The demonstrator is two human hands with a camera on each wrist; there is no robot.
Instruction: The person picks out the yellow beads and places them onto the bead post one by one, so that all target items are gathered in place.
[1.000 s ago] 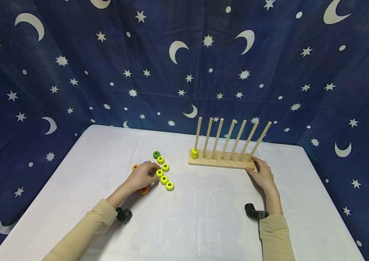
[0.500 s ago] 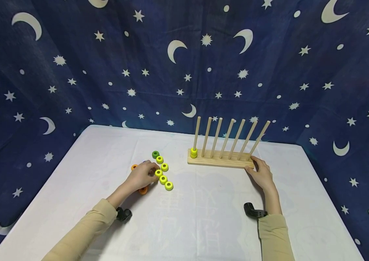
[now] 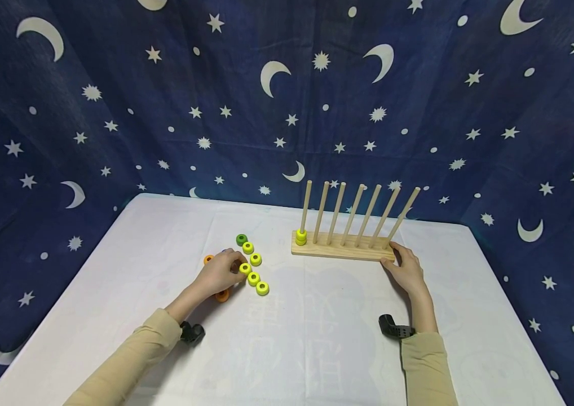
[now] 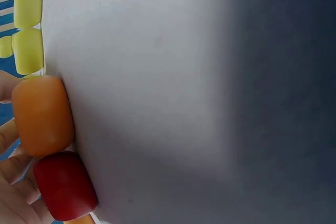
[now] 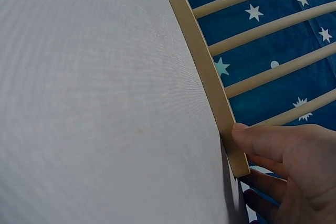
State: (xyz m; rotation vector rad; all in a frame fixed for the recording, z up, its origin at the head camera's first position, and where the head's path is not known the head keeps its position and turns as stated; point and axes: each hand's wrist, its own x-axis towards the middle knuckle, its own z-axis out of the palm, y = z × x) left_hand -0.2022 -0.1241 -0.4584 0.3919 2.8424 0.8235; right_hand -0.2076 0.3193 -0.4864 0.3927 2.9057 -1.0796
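In the head view my left hand [image 3: 220,273] is among loose beads at centre left, its thumb and fingertips around a yellow bead [image 3: 244,269] on the table. Close up in the left wrist view, an orange bead [image 4: 43,116] and a red bead [image 4: 65,185] partly hide the fingers. The wooden rack [image 3: 343,251] has several upright pegs; yellow beads [image 3: 301,237] sit at the bottom of its leftmost one. My right hand [image 3: 407,273] grips the rack's right end, thumb on the front edge and fingers behind, as the right wrist view confirms.
More yellow beads [image 3: 262,288] and a green bead [image 3: 242,239] lie right of and behind my left hand. Orange beads [image 3: 222,295] show around it. A dark blue cloth with moons and stars [image 3: 287,113] hangs behind the white-covered table [image 3: 317,316].
The yellow bead at my left fingertips has shifted very slightly left, away from its neighbours. My right hand and the rack stay in place; the head view has moved a little.
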